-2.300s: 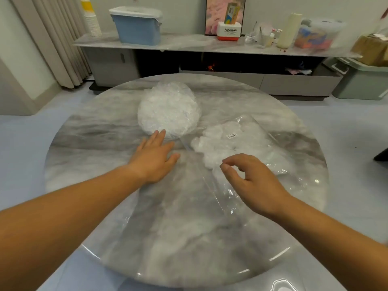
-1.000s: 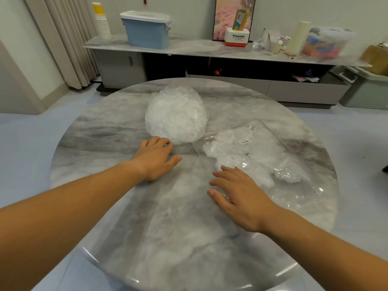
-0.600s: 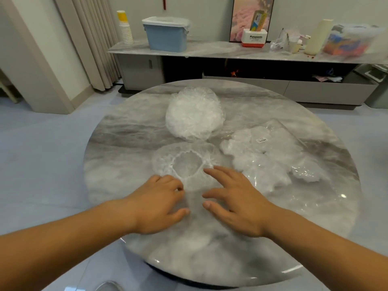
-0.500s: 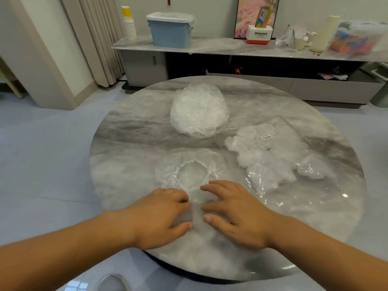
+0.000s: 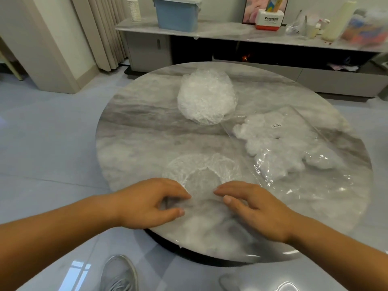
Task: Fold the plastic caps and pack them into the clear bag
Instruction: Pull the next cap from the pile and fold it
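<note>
One clear plastic cap (image 5: 201, 171) lies spread flat on the round marble table (image 5: 136, 143), its elastic opening facing up. My left hand (image 5: 151, 203) pinches the cap's near edge between thumb and curled fingers. My right hand (image 5: 252, 206) rests on the same edge from the right, fingers fairly straight. A heap of unfolded caps (image 5: 206, 97) sits at the far middle of the table. The clear bag (image 5: 294, 164) lies on the right, with several white folded caps (image 5: 270, 141) inside.
The table's front edge (image 5: 210, 257) runs just under my wrists, and my shoes (image 5: 119, 274) show on the floor below. A long sideboard (image 5: 231, 32) behind the table holds a blue bin (image 5: 176, 13), cups and boxes.
My left hand pulled one cap from the heap to the near side of the table. My right hand left the bag and joined it. Both hands now sit at the cap's near edge.
</note>
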Motion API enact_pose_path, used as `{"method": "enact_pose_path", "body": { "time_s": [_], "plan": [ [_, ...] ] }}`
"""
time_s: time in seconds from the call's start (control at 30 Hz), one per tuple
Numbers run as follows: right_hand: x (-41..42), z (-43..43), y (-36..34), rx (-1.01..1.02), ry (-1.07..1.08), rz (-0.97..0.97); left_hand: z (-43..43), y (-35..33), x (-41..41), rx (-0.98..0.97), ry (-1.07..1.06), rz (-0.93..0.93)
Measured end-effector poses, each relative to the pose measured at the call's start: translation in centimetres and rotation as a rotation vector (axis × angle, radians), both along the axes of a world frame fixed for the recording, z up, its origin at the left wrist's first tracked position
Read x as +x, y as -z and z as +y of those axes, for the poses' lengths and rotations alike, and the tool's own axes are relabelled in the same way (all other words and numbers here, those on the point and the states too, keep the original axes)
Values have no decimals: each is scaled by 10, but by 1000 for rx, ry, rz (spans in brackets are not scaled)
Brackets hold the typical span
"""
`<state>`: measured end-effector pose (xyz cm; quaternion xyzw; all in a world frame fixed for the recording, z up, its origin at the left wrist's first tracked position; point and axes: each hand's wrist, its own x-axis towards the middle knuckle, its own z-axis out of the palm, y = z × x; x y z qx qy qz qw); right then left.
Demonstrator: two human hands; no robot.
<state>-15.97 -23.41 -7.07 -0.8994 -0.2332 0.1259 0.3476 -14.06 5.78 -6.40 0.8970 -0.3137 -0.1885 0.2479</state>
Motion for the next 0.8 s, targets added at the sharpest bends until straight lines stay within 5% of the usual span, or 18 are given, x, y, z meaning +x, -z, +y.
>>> {"method": "enact_pose_path", "body": {
  "time_s": [0.13,0.3,0.63,0.8],
  "plan": [
    [14,5,-1,190,223,167,-10,1,7,-210,-299,129],
    [30,8,2,-28,165,74,-29,10,28,-261,-559,160],
    [30,9,10,-311,-28,-81,-28,23,43,-62,-663,-92],
    [33,18,1,-202,56,-150,-32,20,46,39,-557,-146]
  ]
}}
